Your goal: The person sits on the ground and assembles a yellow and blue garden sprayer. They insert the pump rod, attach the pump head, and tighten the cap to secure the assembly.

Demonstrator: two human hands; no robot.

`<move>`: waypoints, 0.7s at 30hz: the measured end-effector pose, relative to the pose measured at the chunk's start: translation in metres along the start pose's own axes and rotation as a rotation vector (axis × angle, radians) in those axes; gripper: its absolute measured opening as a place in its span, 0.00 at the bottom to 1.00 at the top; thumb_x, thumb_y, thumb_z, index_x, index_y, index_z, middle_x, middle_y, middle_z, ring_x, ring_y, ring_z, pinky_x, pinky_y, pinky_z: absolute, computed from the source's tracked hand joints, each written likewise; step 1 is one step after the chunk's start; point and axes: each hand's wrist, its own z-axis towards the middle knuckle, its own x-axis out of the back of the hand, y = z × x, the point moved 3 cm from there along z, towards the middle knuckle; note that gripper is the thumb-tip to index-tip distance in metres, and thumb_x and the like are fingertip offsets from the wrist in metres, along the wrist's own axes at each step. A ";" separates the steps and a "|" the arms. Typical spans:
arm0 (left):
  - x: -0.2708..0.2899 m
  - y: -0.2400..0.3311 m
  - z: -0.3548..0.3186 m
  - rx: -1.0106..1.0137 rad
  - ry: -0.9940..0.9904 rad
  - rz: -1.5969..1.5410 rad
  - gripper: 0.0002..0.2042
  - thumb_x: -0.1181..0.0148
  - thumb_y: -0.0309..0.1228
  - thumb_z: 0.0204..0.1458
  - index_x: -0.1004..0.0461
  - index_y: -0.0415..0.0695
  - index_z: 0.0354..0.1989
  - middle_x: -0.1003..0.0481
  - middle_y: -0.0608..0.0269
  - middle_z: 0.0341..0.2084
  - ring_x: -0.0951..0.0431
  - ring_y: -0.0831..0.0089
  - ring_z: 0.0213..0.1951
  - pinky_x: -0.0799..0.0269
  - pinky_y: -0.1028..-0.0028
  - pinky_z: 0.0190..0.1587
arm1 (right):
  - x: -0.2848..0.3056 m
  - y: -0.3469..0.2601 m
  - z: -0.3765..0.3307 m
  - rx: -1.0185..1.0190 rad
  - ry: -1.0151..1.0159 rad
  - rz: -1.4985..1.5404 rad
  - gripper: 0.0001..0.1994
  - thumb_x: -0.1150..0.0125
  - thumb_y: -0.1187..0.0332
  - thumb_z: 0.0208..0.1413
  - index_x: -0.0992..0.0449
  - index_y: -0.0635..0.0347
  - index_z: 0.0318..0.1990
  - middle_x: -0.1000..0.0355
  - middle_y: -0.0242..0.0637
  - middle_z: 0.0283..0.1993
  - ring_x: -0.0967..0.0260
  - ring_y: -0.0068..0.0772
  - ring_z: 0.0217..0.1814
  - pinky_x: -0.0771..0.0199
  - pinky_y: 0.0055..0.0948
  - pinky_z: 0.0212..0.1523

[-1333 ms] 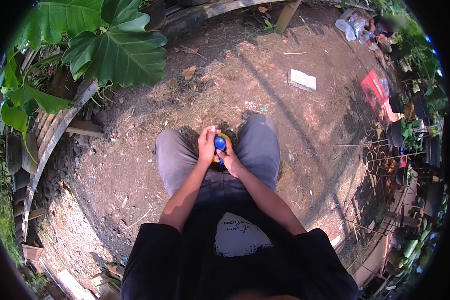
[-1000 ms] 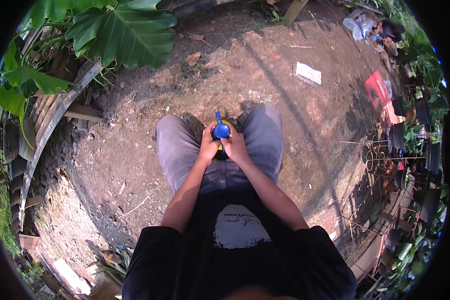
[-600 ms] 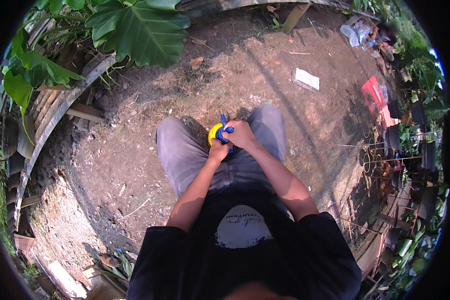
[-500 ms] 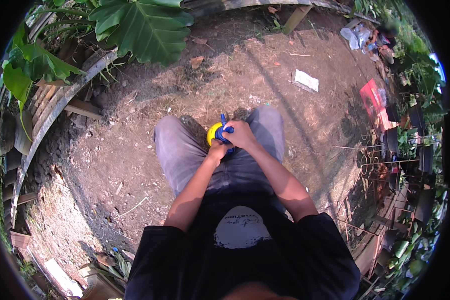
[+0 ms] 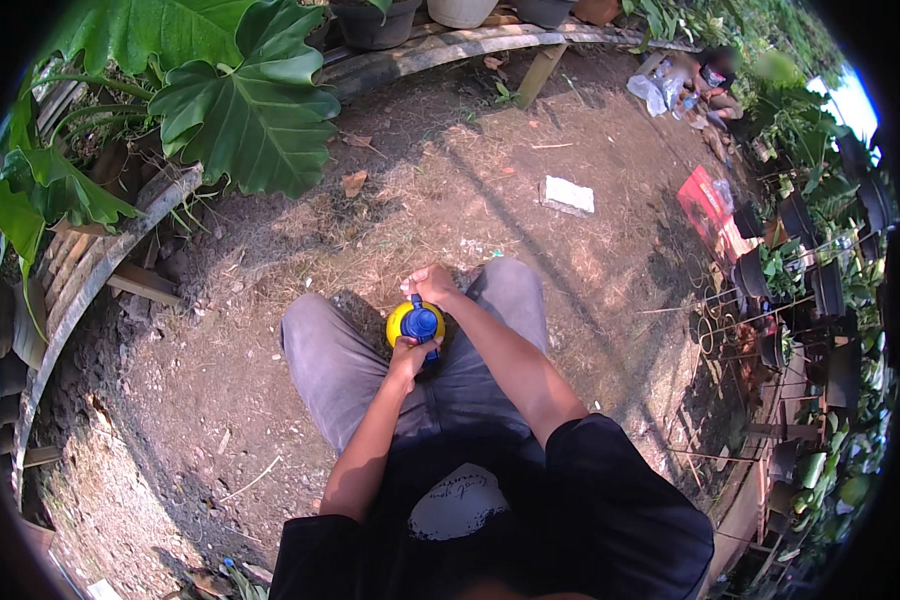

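Between my knees is a pump sprayer [image 5: 398, 322] with a round yellow tank and a blue top, seen from above. My left hand [image 5: 407, 360] is closed around the near side of its blue head, where a blue handle shows. At the far end, my right hand [image 5: 430, 286] has its fingers closed at the tip of the blue nozzle [image 5: 417, 300]. The sprayer's lower part is hidden under its top and my hand.
Bare soil with dry grass surrounds me. A white block [image 5: 567, 195] lies ahead. Big green leaves [image 5: 260, 110] hang over a curved border at left. Black plant pots [image 5: 825, 285] and thin rods line the right. A person [image 5: 715, 80] sits far right near clear plastic bags [image 5: 648, 93].
My right hand has moved off the sprayer's blue top, forward to its nozzle tip. My left hand still grips the sprayer. The view has tilted up and turned right.
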 end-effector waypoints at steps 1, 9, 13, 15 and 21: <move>-0.005 0.003 0.000 -0.006 -0.093 0.079 0.18 0.28 0.40 0.45 0.26 0.46 0.39 0.22 0.66 0.32 0.23 0.71 0.34 0.31 0.64 0.38 | 0.003 0.001 -0.001 -0.031 -0.047 0.065 0.06 0.37 0.77 0.57 0.21 0.71 0.40 0.20 0.44 0.37 0.21 0.33 0.37 0.19 0.28 0.37; 0.019 0.033 0.031 -0.145 -0.417 0.634 0.23 0.26 0.39 0.42 0.25 0.46 0.46 0.21 0.64 0.35 0.22 0.75 0.38 0.26 0.68 0.35 | 0.052 -0.007 -0.002 -0.218 -0.397 -0.222 0.16 0.36 0.61 0.59 0.23 0.64 0.49 0.21 0.44 0.44 0.22 0.35 0.45 0.20 0.34 0.46; 0.045 0.013 0.084 -0.264 -0.377 0.932 0.25 0.28 0.34 0.40 0.26 0.42 0.48 0.22 0.60 0.35 0.22 0.70 0.39 0.26 0.67 0.39 | 0.055 -0.031 0.007 -0.239 -0.655 -0.567 0.15 0.38 0.58 0.59 0.24 0.57 0.47 0.21 0.41 0.44 0.22 0.33 0.46 0.23 0.35 0.47; 0.037 0.030 0.080 -0.288 -0.449 1.081 0.26 0.29 0.30 0.39 0.27 0.41 0.51 0.22 0.58 0.35 0.22 0.67 0.39 0.26 0.67 0.41 | 0.058 -0.035 0.013 -0.240 -0.779 -0.635 0.13 0.40 0.58 0.59 0.24 0.54 0.45 0.21 0.38 0.44 0.22 0.31 0.46 0.25 0.35 0.46; 0.039 0.099 0.067 -0.281 -0.684 1.448 0.26 0.39 0.27 0.41 0.28 0.48 0.54 0.21 0.55 0.35 0.22 0.65 0.38 0.27 0.67 0.43 | 0.039 -0.033 0.007 -0.526 -1.122 -0.691 0.14 0.45 0.62 0.61 0.22 0.55 0.51 0.24 0.28 0.40 0.30 0.22 0.38 0.28 0.26 0.41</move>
